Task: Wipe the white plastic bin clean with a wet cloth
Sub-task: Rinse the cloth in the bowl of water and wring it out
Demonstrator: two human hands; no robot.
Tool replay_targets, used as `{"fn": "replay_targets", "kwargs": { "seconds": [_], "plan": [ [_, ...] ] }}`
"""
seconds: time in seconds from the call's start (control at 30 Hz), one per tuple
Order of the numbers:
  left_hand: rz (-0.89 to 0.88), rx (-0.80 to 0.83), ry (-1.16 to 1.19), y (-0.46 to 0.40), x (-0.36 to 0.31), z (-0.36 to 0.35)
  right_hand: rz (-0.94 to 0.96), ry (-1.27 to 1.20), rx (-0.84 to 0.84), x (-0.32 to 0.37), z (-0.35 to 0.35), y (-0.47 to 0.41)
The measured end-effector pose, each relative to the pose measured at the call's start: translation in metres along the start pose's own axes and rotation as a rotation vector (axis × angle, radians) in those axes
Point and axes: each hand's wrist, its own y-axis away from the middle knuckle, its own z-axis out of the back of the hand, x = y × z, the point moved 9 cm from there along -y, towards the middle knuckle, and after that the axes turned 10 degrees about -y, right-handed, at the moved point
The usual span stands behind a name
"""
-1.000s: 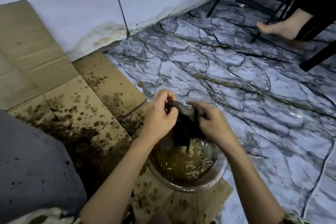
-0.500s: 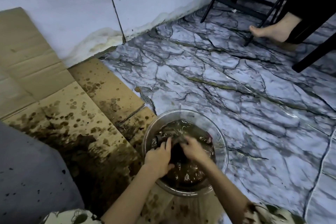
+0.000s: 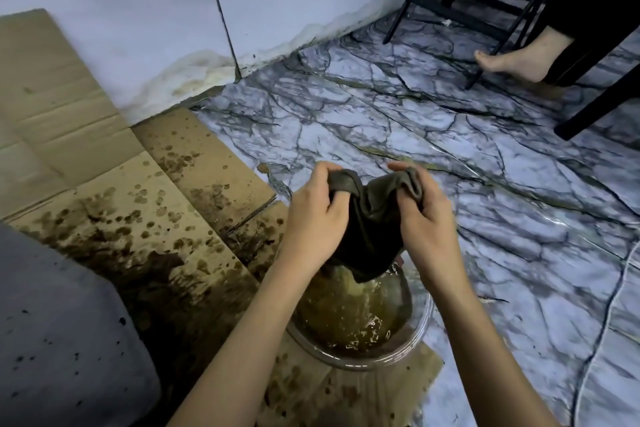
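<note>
A dark wet cloth [image 3: 372,222] hangs above a clear bowl [image 3: 420,329] of brown murky water. My left hand [image 3: 313,218] grips the cloth's left top corner and my right hand [image 3: 424,215] grips its right top corner. The cloth's lower end dangles just over the water. At the lower left lies a grey-white bin surface [image 3: 59,333], speckled with dark spots and cut off by the frame edge.
Stained, wet cardboard [image 3: 138,218] covers the floor under the bowl and bin. Marble-patterned floor [image 3: 450,156] spreads to the right. Black chair legs [image 3: 485,10] and another person's bare foot [image 3: 516,59] are at the far right. A white wall [image 3: 173,10] runs behind.
Half a second ago both hands pressed the cloth down in the bowl's water. Now they have lifted it out and hold it spread above the bowl.
</note>
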Motion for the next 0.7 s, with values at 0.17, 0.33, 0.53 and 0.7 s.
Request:
{"fn": "replay_targets", "kwargs": {
  "seconds": [0.17, 0.33, 0.53, 0.7],
  "plan": [
    [0.05, 0.315, -0.476, 0.03, 0.057, -0.06, -0.106, 0.418, 0.226, -0.089, -0.041, 0.02],
    [-0.046, 0.954, -1.114, 0.105, 0.133, -0.132, -0.413, 0.771, 0.684, -0.213, -0.094, 0.085],
    [0.19, 0.716, -0.647, 0.083, 0.13, -0.115, -0.463, 0.659, 0.549, -0.207, -0.085, 0.077],
    [0.249, 0.3, -0.069, 0.03, 0.068, -0.057, -0.222, 0.359, 0.016, -0.106, -0.037, 0.033]
  ]
}}
